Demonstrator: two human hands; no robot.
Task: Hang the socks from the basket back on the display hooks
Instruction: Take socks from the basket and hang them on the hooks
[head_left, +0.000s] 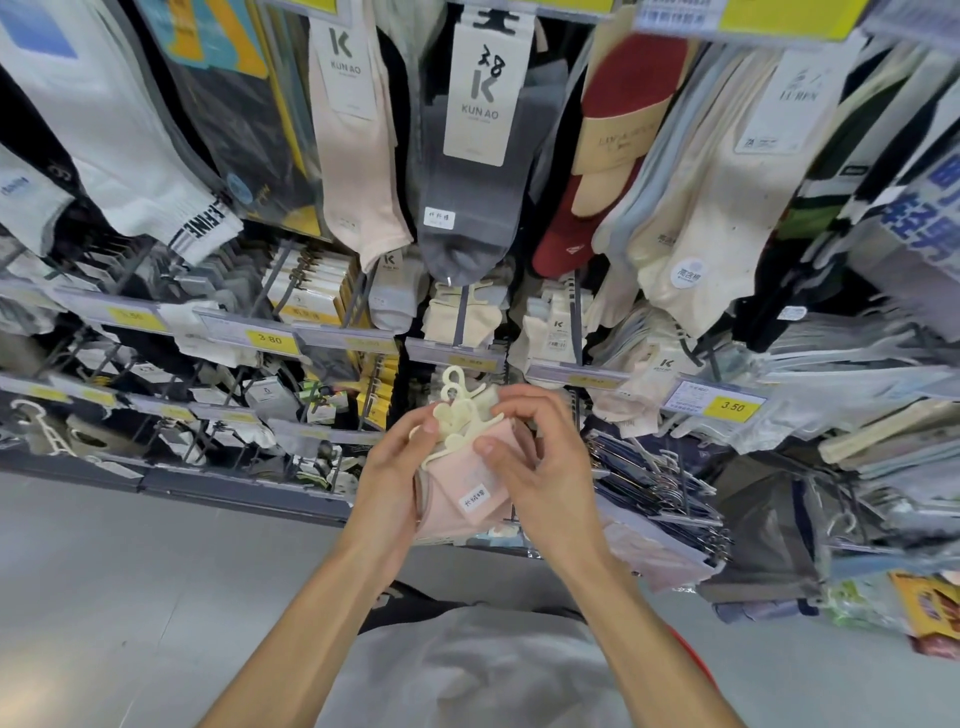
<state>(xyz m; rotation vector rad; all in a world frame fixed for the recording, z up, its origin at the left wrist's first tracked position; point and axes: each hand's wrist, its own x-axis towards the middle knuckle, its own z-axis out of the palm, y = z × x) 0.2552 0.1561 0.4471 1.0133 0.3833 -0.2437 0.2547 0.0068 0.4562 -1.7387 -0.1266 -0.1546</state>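
Obs., head view. Both hands are raised in front of the sock rack, at the height of the lower rows.

- Left hand (397, 467): fingers curled under a small stack of pink socks (470, 491), thumb pressed on the cream plastic hangers (460, 413) at the top. It takes the stack's weight.
- Right hand (545, 462): thumb and fingertips pinch the top edge of the stack just below the hangers. Judgement: it is squaring up the stack or peeling 1 pair off, since the hanger loops are fanned out and not lined up.
- Socks: held between the 2 hands, off any hook, a white label (474, 500) facing the camera. More than 1 hanger loop shows; exact count unclear.
- Nearest rack hook (461, 319) sits just above the hands and carries cream socks (467, 296), with its price strip (457, 358) between it and the hanger loops.
- Basket: not plainly in view.

Judgement: hanging step not yet done. The loops point up toward the rack, which suits threading onto a hook tip. Risk: tangled loops could drag a second pair along.
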